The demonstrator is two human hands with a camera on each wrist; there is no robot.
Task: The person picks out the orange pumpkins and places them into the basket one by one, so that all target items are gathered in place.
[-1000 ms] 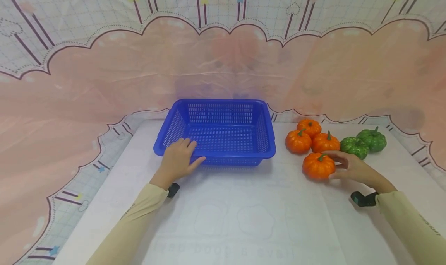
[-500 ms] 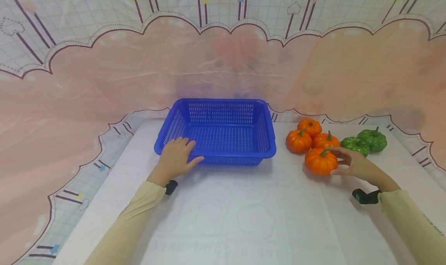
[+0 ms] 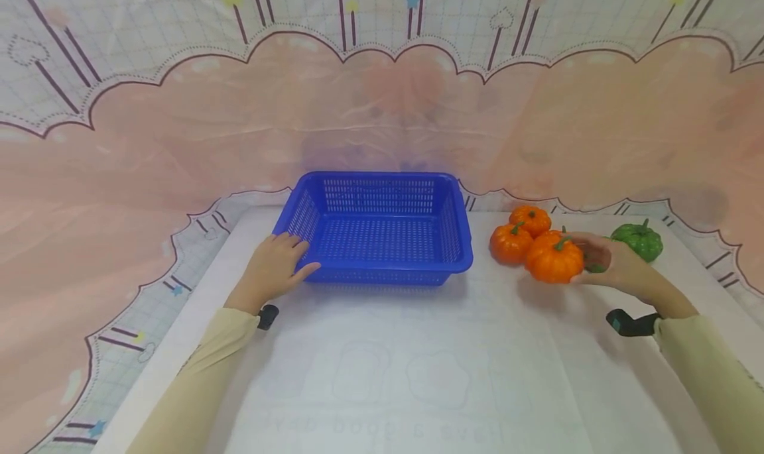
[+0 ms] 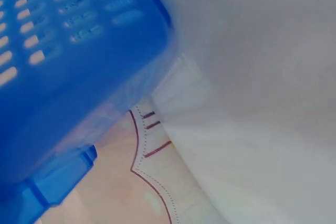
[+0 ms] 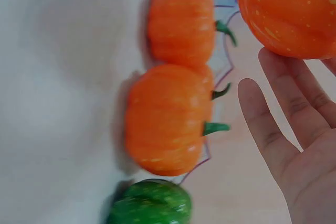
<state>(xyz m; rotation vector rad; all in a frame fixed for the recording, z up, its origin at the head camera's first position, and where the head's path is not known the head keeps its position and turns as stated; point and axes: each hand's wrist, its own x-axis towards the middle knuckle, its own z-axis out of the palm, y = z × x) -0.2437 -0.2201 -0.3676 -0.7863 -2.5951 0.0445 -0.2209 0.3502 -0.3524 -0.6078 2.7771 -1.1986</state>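
Note:
My right hand (image 3: 621,267) holds a small orange pumpkin (image 3: 552,262) with a green stem, fingers on its top and thumb low on its right side. A shadow lies on the table below it. In the right wrist view the held pumpkin (image 5: 294,14) is at the top right, above spread fingers (image 5: 270,135). My left hand (image 3: 268,268) rests on the front left corner of a blue plastic basket (image 3: 394,270), fingers over the rim. The left wrist view shows the basket's perforated wall (image 4: 84,72), but not the hand.
Behind the held pumpkin stand several more orange pumpkins, one at the left (image 3: 510,244) and one at the back (image 3: 530,221). A green pumpkin (image 3: 638,242) is right of them; another is mostly hidden by the hand. A patterned cloth (image 3: 394,109) hangs behind the white table (image 3: 418,361).
My right hand has lifted the front orange pumpkin off the table and moved it slightly back and right. The left hand has slid left along the basket rim to the corner.

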